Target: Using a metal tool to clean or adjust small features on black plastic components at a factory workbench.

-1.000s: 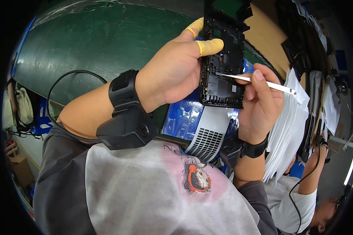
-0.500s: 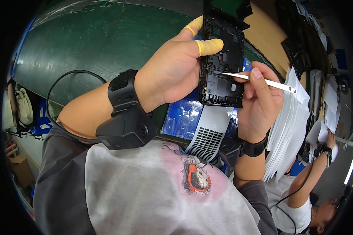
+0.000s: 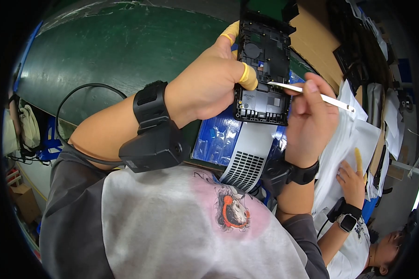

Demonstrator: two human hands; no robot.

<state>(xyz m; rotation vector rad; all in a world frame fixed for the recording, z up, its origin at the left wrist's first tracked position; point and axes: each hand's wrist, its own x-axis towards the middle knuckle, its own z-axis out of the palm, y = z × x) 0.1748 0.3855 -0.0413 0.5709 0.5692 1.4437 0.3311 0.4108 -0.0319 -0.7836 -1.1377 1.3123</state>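
Note:
My left hand grips a black plastic housing by its left side, with yellow finger cots on the thumb and a finger. The thumb presses on the housing's inner face, which has ribs, small brass-coloured posts and a round raised part. In my right hand is a slim, pale pair of tweezers, pinched between thumb and fingers. Their tip is at the middle of the housing; whether it holds anything is too small to tell. Beneath the housing lies a white sheet with black rectangles.
Blue plastic wrapping lies beside the sheet on the green table. Cardboard stands at the far right. A co-worker's hand rests on white sheets to my right. A cable loops by my left arm.
My left thumb has slid down the housing toward its lower part, uncovering the round part. The tweezer tip has moved slightly right and up. The co-worker's hand has come nearer over the sheets.

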